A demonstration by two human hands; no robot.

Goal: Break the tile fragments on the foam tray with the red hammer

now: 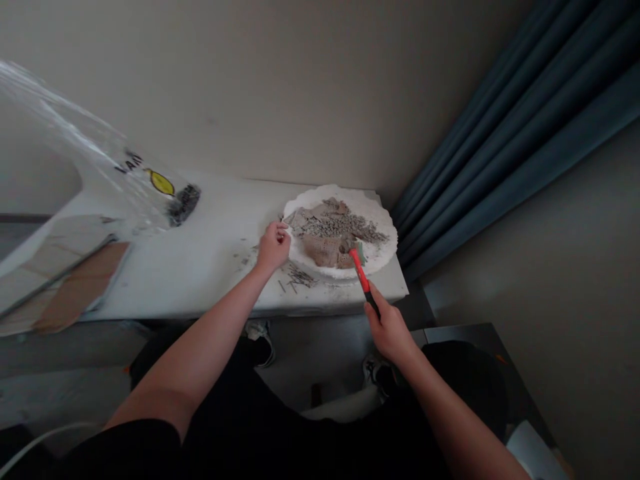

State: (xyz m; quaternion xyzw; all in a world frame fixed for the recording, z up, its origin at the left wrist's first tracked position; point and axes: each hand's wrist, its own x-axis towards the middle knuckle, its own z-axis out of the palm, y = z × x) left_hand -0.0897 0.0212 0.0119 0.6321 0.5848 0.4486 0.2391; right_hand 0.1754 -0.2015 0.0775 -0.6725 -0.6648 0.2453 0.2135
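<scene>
My right hand [389,325] is wrapped round the black grip of a tool with a red-and-black handle [361,272]. Its red end reaches over the lower right of a white scallop-edged board [383,223]; the tool's head is too small to make out. On the board lie a heap of grey-brown crumbs [345,225] and a brown slab pitted with small holes [323,251]. A bit of green [362,253] shows beside the red end. At the board's left edge is my left hand [274,245], fingers curled together; what they pinch, if anything, is unclear.
Thin dark sticks [301,276] lie scattered on the white table [200,267] in front of the board. Clear plastic wrap [110,153] with printing hangs at the left, near a brown cardboard piece [83,287]. Blue-grey curtains [500,127] hang close on the right.
</scene>
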